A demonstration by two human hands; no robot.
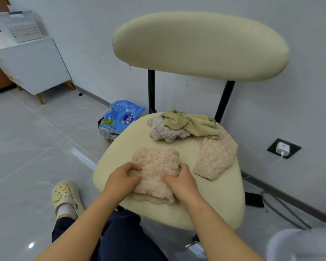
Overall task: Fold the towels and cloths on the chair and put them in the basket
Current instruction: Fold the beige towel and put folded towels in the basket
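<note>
head view: cream chair point(164, 210) seat fills the middle of the picture, its padded backrest above on two black posts. folded beige towel point(155, 172) lies on the near part of the seat, a fluffy thick bundle with a lower layer showing at its near edge. left hand point(120, 180) rests on the towel's left near corner, its fingers point(135, 167) curled and pinching the pile. right hand point(182, 180) presses on the towel's right side, thumb on top and fingers curled around the right edge, grasping the fabric. both forearms reach in from the bottom of the picture

further back on the seat sits a crumpled pile: a greyish-beige cloth point(164, 130) with an olive green cloth point(192, 124) lying on top of it. a flat textured beige cloth point(215, 157) spreads over the right side of the seat, its far end tucked under the pile, and lies apart from the folded towel

on the floor left of the chair, a blue plastic bag point(120, 113) sits in a dark crate against the wall. a white perforated basket point(19, 27) stands on a white cabinet point(32, 66) at the far left, well apart from the chair. a cream clog point(64, 196) with charms shows on the tiled floor beside the person's dark trouser leg. a white charger point(282, 147) is plugged into a black wall socket at the right
</note>
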